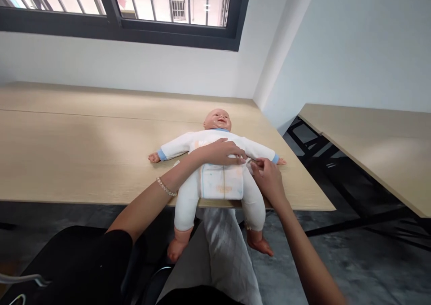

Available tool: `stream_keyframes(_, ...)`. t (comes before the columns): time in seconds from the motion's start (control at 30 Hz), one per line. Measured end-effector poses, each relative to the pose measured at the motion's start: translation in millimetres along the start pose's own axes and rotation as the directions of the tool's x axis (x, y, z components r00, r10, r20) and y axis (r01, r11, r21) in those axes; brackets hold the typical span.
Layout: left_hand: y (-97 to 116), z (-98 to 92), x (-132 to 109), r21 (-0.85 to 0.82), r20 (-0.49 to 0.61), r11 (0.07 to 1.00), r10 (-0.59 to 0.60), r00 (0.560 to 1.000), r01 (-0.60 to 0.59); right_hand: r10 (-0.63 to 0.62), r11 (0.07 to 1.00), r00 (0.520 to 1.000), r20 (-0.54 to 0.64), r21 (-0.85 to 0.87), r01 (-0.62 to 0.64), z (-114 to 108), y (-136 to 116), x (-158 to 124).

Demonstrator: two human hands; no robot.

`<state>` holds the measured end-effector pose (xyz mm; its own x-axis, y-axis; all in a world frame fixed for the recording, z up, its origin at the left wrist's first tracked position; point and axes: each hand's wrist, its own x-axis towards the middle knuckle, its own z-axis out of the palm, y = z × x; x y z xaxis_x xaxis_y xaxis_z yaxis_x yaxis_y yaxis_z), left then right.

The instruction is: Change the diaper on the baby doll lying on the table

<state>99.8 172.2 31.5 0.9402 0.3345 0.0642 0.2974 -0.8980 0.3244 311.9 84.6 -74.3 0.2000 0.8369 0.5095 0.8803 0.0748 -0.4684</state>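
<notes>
Pale wood surface (84, 161), its left end out of frame. Barred window (178, 13) behind, top cut off. Doll (235, 138) lies face up along the near edge, arms out, lower legs hanging over; middle of its torso hidden under a forearm and hand. Diaper (218, 184) sits over the doll's front between the thighs, upper part covered, back panel unseen; printed lettering illegible. Left hand (226, 151) rests across the belly, fingers bent; cannot tell whether the tips grip. Right hand (268, 175) beside the doll's hip, fingertips bunched at the diaper's side; anything pinched is too small to tell. Beaded bracelet (166, 187) on left wrist.
</notes>
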Motion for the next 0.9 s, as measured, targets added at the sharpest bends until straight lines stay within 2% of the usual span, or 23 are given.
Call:
stream_keyframes(0.1,-1,2.5,0,0.019,-0.008,1.0,0.002,1.0,-0.002,0.006,1.0,0.999,0.044,0.012,-0.006,-6,1,-4)
stream_keyframes(0.2,0,5.5,-3,0.041,-0.006,0.999,-0.001,1.0,0.001,-0.008,0.994,0.994,0.113,0.113,-0.005,-10,3,-7)
stream_keyframes(0.33,-3,10.0,-5,-0.014,-0.043,1.0,-0.01,0.999,0.009,-0.043,0.984,0.978,0.206,0.176,0.007,-13,8,-8)
stream_keyframes(0.53,-6,12.2,-6,-0.039,-0.043,0.999,-0.022,0.999,0.02,-0.058,0.991,0.984,0.166,0.131,0.036,-23,27,-11)
stream_keyframes(0.7,-5,9.3,-8,-0.052,-0.038,0.999,-0.009,0.999,0.007,-0.104,0.994,0.981,0.166,0.002,0.105,-30,43,-11)
stream_keyframes(0.9,-7,10.1,-9,-0.075,-0.06,0.997,0.013,0.998,-0.018,-0.112,0.993,0.973,0.2,-0.001,0.114,-33,38,-7)
